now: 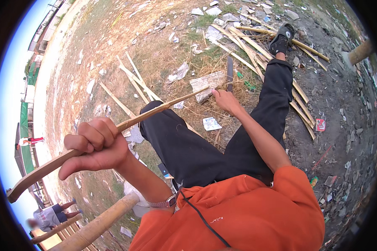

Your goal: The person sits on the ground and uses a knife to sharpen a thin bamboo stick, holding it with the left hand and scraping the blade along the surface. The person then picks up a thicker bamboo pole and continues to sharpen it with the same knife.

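A long split bamboo strip slants across the view, its thick end at the lower left and its thin tip near the middle. My left hand is closed around the thicker part, thumb stretched along it. At the thin tip my right hand is closed with its thumb toward the strip; its fingers are hidden, so I cannot tell what they grip. A dark flat blade shows just beyond the right knuckles, beside a weathered wood block. Its handle is out of sight.
Split bamboo strips lie in a pile around my outstretched right foot. More strips lie beyond my left knee. A thick bamboo pole stands close at lower left. Another person is farther off. Rubble and scraps litter the ground.
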The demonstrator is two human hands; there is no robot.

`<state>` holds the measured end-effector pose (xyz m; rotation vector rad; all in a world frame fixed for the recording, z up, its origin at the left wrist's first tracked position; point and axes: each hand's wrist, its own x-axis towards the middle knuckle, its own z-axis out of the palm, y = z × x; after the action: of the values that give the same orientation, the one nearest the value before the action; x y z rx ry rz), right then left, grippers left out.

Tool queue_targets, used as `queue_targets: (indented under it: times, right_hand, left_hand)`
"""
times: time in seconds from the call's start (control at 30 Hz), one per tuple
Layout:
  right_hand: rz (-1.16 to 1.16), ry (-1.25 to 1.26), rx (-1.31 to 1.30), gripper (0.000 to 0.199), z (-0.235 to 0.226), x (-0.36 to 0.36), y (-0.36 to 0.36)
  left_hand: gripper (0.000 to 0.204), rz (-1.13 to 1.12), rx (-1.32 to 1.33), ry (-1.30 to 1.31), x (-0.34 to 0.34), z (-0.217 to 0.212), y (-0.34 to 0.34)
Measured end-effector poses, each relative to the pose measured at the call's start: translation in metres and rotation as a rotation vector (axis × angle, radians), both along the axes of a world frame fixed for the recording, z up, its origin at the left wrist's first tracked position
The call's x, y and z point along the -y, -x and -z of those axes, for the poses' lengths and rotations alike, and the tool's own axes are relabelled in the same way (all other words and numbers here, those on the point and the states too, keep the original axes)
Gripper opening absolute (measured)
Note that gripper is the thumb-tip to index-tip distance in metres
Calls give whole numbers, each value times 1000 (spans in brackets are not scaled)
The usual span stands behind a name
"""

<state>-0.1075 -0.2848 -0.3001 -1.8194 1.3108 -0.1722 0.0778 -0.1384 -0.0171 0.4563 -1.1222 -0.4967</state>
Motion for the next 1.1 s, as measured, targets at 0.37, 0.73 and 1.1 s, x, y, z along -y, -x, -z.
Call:
queue_targets:
  times: [0.37,0.73,1.1]
  right_hand:
    - [-10,139,473,34,-152,-116,-7]
    - [145,381,300,34,-111,-126,-35]
    - [262,64,48,45,-31,-101,-5]
  left_hand:
    - [61,196,187,75,3,1,15]
    - [66,-33,116,-34,-4,2,16]
    - [68,-37,129,-25,2,4,37]
